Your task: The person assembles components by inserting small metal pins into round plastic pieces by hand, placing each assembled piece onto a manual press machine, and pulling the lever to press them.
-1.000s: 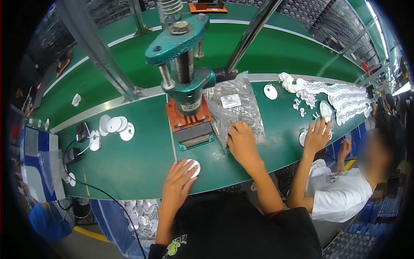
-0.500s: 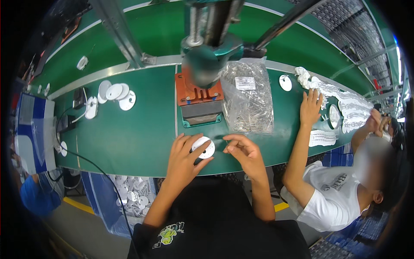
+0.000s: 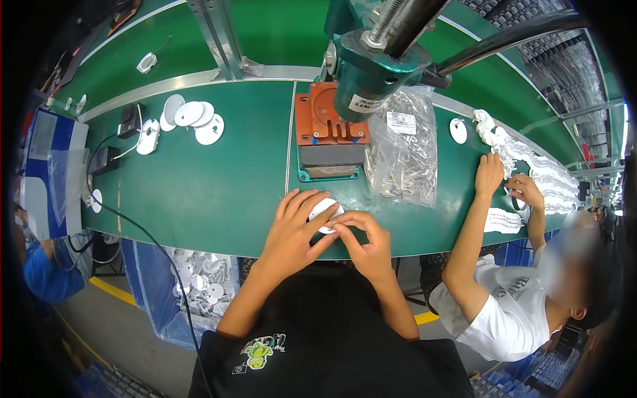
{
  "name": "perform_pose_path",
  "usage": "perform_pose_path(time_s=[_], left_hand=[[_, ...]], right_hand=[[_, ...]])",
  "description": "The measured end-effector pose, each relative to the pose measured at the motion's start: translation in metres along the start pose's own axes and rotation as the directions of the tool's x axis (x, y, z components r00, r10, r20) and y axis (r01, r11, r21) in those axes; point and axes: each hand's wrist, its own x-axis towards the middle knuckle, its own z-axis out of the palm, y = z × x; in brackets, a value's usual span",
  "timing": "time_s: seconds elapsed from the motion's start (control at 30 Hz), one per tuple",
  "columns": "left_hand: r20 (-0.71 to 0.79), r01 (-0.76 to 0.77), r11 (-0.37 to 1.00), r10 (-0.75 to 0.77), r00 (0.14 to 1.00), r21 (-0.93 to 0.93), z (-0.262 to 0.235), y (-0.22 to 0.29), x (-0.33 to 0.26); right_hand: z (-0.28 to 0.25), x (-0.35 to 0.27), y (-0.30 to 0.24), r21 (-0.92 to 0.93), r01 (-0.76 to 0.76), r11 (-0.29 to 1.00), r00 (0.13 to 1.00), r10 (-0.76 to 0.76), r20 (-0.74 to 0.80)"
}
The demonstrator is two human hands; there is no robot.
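Observation:
A small round white plastic disc lies on the green bench top near its front edge. My left hand covers the disc's left side, fingers curled on it. The fingertips of my right hand pinch at its right edge. Straight behind the disc stands a press with an orange plate on a grey block under a teal head. A clear bag of small metal parts lies right of the press.
Several white discs lie at the back left beside a small black box and cable. A co-worker in a white shirt on my right handles white parts. A bin of white discs sits below the bench.
My right hand left the bag and came down to the disc; both hands now meet on it. My head has moved forward and right over the press.

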Motion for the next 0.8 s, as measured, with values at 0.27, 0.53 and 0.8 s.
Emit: perform_pose_path(time_s=[0.27,0.53,0.8], left_hand=[[-0.002,0.020,0.999,-0.020,1.000,-0.027,0.001,-0.001,-0.001],[-0.062,0.076,0.992,-0.082,0.995,-0.097,0.003,-0.002,-0.004],[-0.074,0.061,0.996,-0.066,0.995,-0.062,0.005,-0.006,-0.001]], right_hand=[[0.002,-0.001,0.004,-0.040,-0.002,0.999,1.000,0.002,-0.008],[0.003,0.005,-0.005,-0.342,0.383,0.858,0.923,-0.370,0.108],[-0.004,0.004,0.004,-0.319,0.472,0.822,0.881,-0.429,0.199]])
